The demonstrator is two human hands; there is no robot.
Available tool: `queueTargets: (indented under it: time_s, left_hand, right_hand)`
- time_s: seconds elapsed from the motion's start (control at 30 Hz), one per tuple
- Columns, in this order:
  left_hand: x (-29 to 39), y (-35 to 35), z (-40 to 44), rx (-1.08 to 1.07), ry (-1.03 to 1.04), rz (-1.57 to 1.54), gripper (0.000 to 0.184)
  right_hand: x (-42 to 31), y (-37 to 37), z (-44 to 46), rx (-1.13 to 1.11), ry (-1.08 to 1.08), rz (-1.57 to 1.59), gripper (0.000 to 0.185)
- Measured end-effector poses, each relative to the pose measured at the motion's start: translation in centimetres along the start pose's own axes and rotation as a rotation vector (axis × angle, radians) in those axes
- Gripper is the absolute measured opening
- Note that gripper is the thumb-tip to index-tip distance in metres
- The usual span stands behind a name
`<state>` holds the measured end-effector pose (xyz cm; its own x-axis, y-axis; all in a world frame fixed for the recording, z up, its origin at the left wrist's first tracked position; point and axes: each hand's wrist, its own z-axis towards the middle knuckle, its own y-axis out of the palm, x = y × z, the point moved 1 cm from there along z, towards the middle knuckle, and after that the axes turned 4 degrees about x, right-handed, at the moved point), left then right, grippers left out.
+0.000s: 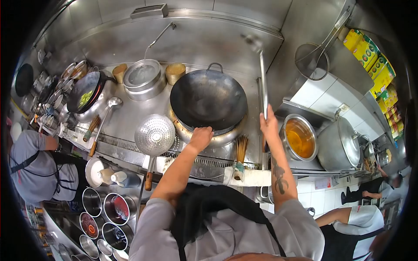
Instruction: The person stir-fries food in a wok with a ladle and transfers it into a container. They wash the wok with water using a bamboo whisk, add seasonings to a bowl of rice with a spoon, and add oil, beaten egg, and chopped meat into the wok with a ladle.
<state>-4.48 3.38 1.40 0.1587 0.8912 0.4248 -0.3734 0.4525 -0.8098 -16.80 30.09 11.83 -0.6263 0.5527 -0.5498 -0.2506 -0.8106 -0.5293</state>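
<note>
My left hand [202, 138] is closed on the near rim of a large dark wok [209, 100], which sits on a round burner ring. To the right of the wok, my right hand [269, 119] grips the long handle of a metal ladle [263, 74], held upright with its blurred head near the back wall. The wok looks empty apart from a sheen. Left of my left hand lies a perforated skimmer [154, 135] with a wooden handle. A bamboo brush [242, 152] stands between my two forearms.
A lidded pot [144, 80] stands at the back, left of the wok. On the right are a bowl of amber liquid [299, 137] and a big pot [337, 143]. Another wok [85, 93] holds greens. Co-workers stand at left [32, 165] and lower right [363, 222].
</note>
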Motion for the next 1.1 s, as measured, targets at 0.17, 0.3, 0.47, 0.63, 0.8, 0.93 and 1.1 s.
queueTargets:
  time_s: [0.17,0.3,0.47,0.63,0.8,0.93,1.1]
  left_hand:
    - [-0.3,0.4,0.2,-0.012,-0.007,-0.001,0.017]
    - [-0.3,0.3,0.0,0.024,-0.010,-0.037,0.017]
    - [-0.5,0.4,-0.1,0.071,0.004,-0.063,0.016]
    - [-0.4,0.1,0.0,0.028,-0.017,-0.061,0.015]
    - [-0.5,0.2,0.1,0.042,-0.008,-0.073,0.015]
    - [-0.8,0.9,-0.1,0.076,0.004,-0.065,0.015]
    - [-0.6,0.6,-0.1,0.095,0.008,-0.071,0.014]
  right_hand:
    - [1.1,2.4,-1.8,-0.317,0.117,-0.154,0.048]
    - [2.1,5.3,-1.1,-0.337,0.090,-0.322,0.042]
    - [2.8,7.4,-0.6,-0.384,0.091,-0.278,0.043]
    - [2.0,8.3,-1.6,-0.491,0.179,-0.323,0.046]
    - [2.9,8.6,-3.6,-0.540,0.221,-0.211,0.049]
    - [1.1,7.4,-4.6,-0.663,0.491,-0.004,0.035]
    - [0.6,7.6,-5.9,-0.756,0.610,0.277,0.013]
